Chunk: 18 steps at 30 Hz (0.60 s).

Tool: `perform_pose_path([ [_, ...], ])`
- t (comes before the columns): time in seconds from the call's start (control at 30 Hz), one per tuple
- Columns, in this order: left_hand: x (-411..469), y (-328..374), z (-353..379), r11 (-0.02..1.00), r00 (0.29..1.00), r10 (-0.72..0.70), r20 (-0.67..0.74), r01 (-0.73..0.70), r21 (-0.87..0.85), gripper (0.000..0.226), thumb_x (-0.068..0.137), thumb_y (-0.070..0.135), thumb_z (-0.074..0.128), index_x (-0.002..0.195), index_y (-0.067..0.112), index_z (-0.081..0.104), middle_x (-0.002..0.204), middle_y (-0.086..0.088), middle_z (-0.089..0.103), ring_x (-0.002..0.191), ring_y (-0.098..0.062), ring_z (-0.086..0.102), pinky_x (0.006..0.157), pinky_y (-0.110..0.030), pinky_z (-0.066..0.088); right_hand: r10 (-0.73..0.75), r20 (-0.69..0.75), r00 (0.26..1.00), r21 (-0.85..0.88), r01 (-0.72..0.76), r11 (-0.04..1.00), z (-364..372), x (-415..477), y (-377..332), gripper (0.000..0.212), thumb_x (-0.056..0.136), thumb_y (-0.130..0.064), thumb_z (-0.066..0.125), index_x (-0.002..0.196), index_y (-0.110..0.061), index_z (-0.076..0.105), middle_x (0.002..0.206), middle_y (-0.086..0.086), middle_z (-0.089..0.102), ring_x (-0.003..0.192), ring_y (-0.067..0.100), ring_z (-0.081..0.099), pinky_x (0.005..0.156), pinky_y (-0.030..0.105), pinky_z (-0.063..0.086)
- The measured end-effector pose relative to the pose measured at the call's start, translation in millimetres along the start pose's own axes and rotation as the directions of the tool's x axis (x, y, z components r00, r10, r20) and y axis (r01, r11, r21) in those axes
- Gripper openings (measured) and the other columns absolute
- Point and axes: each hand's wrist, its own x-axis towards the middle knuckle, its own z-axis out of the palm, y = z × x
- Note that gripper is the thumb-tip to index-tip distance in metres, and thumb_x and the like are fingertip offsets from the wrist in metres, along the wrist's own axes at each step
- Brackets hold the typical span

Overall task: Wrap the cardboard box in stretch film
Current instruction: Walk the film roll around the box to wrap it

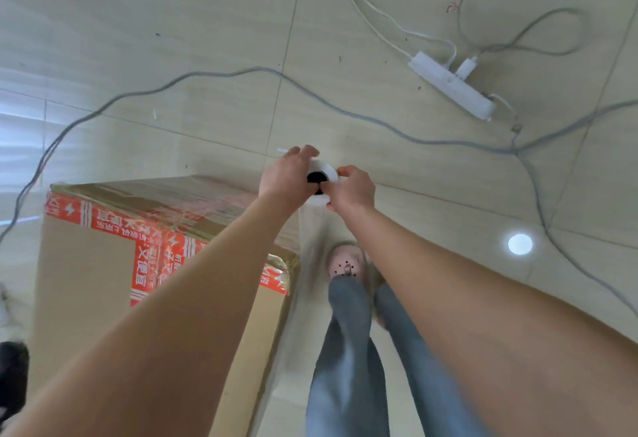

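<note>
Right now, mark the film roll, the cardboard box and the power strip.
film roll [327, 170], head view, white end face beside the dark core.
cardboard box [86, 281], head view, bare brown face.
power strip [452, 86], head view, middle of its white body.

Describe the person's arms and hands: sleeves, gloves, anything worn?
The left arm and right arm are bare as far up as the frame shows, with no sleeves in view. The left hand and right hand are ungloved. No watch, band, ring or marking shows at the wrists or fingers, though the hands are slightly blurred.
</note>
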Motion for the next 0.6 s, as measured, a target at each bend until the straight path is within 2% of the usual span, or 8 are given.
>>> perform_pose_path([
  [0.1,5.0,1.2,-6.6,0.993,1.000,0.021,0.015,-0.022,0.112,0.039,0.086,0.013,0.059,0.124,0.018,0.053,0.118,-0.005,0.056,0.104,-0.029,0.059,0.071,-0.035,0.044,-0.022,0.011,1.000,-0.066,0.023,0.998,0.9,-2.9,-9.1,0.032,0.083,-0.015,0.066,0.114,-0.014,0.059,0.112,0.009,0.063,0.096,0.029,0.065,0.087,0.043,0.054],
  [0.27,18.9,-5.8,-21.3,0.993,0.998,-0.048,0.046,0.043,0.112,0.018,0.084,0.011,0.055,0.102,0.009,0.055,0.100,-0.010,0.060,0.088,-0.030,0.060,0.061,-0.032,0.042,-0.031,0.042,0.999,-0.222,0.040,0.974,2.5,-0.8,-26.6,0.044,0.083,-0.016,0.062,0.127,-0.021,0.056,0.122,0.002,0.061,0.105,0.021,0.059,0.094,0.033,0.048],
  [0.33,22.5,-10.7,-26.0,0.994,0.994,-0.103,0.043,0.101,0.047,0.016,0.083,0.013,0.054,0.098,0.008,0.055,0.093,-0.010,0.060,0.081,-0.030,0.059,0.059,-0.031,0.041,-0.060,0.014,0.998,-0.264,0.062,0.963,7.2,0.5,-35.6,0.044,0.083,-0.018,0.062,0.126,-0.023,0.056,0.122,0.001,0.061,0.107,0.023,0.059,0.091,0.031,0.047],
  [0.47,26.9,-25.6,-28.9,0.931,0.956,-0.293,0.026,0.291,-0.220,0.014,0.080,0.019,0.059,0.088,0.008,0.056,0.080,-0.007,0.056,0.073,-0.028,0.053,0.058,-0.029,0.038,-0.141,-0.051,0.989,-0.295,0.120,0.948,21.0,2.4,-54.6,0.039,0.082,-0.017,0.062,0.120,-0.018,0.056,0.122,0.003,0.059,0.109,0.023,0.057,0.088,0.030,0.045],
  [0.53,29.6,-32.0,-31.1,0.878,0.932,-0.362,0.027,0.350,-0.325,0.018,0.079,0.024,0.061,0.083,0.008,0.053,0.078,-0.008,0.059,0.073,-0.029,0.057,0.058,-0.029,0.039,-0.174,-0.060,0.983,-0.310,0.148,0.939,27.0,6.9,-63.7,0.038,0.082,-0.016,0.061,0.119,-0.016,0.054,0.121,0.003,0.057,0.109,0.023,0.056,0.084,0.028,0.042],
  [0.6,32.2,-37.5,-35.7,0.845,0.918,-0.395,0.033,0.377,-0.378,0.020,0.079,0.027,0.060,0.082,0.008,0.053,0.080,-0.011,0.065,0.076,-0.030,0.063,0.059,-0.030,0.045,-0.140,-0.028,0.990,-0.308,0.125,0.943,33.1,10.8,-72.4,0.041,0.081,-0.018,0.062,0.121,-0.017,0.051,0.115,0.001,0.057,0.104,0.024,0.058,0.082,0.028,0.043],
])
